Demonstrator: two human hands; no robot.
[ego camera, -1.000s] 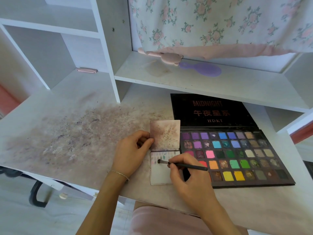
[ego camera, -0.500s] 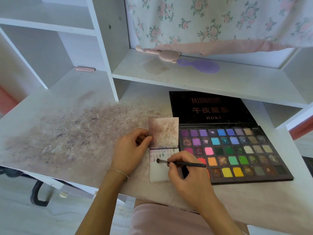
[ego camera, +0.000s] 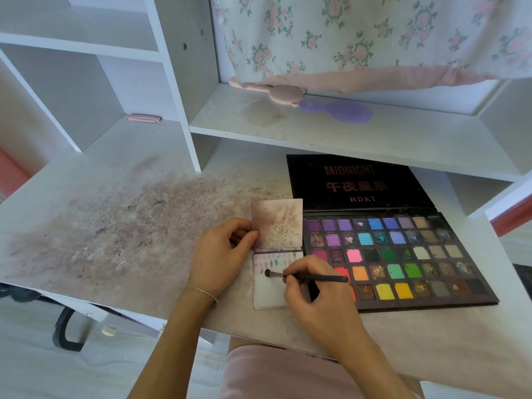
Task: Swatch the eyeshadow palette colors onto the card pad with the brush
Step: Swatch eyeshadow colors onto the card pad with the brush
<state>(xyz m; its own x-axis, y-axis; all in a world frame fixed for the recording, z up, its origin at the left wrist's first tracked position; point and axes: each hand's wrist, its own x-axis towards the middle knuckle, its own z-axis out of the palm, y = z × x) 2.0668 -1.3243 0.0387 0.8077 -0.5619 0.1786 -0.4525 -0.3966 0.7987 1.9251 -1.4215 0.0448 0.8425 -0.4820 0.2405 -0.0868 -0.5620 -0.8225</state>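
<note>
Brush [ego camera: 309, 277] tip barely shifted on card pad [ego camera: 270, 295] since a second ago, second row starting. My right hand [ego camera: 313, 295] pinches handle; left hand [ego camera: 221, 254] pinches flipped cover [ego camera: 277, 223], beside palette [ego camera: 403, 260].

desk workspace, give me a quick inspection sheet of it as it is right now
surface: white desk, smeared with pinkish powder stains.
job's things: card pad flipped open, faint swatches on top row; brush tip on the page; eyeshadow palette open to its right.
clutter: pink bear-shaped brush and purple brush on the shelf; pink clip at back.
grips: left hand pinches the pad's raised cover; right hand holds the brush.
cables: nothing seen.
surroundings: white shelving, floral curtain.
</note>
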